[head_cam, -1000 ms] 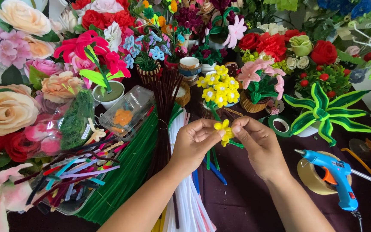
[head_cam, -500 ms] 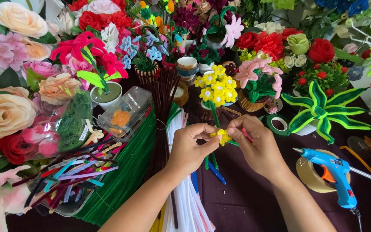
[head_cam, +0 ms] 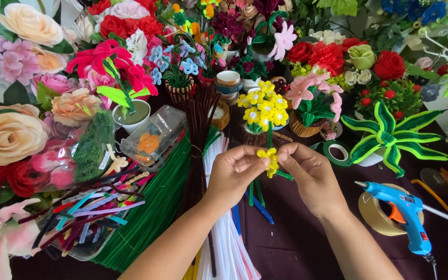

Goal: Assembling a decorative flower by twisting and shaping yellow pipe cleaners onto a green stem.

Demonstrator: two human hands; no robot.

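A small yellow pipe-cleaner flower is pinched between the fingertips of my left hand and my right hand, above the dark purple table. A green stem runs from the flower under my right hand. Behind it stands a potted bunch of matching yellow flowers. Bundles of green, brown and white pipe cleaners lie under my left forearm.
A blue glue gun rests on a tape roll at the right. Green tape and a striped green plant sit nearby. Artificial flowers crowd the back and left. A clear box and a tray of mixed pipe-cleaner scraps lie left.
My hands have closed in on the yellow flower and shifted it slightly; the fingers have turned around its petals. Nothing else has moved.
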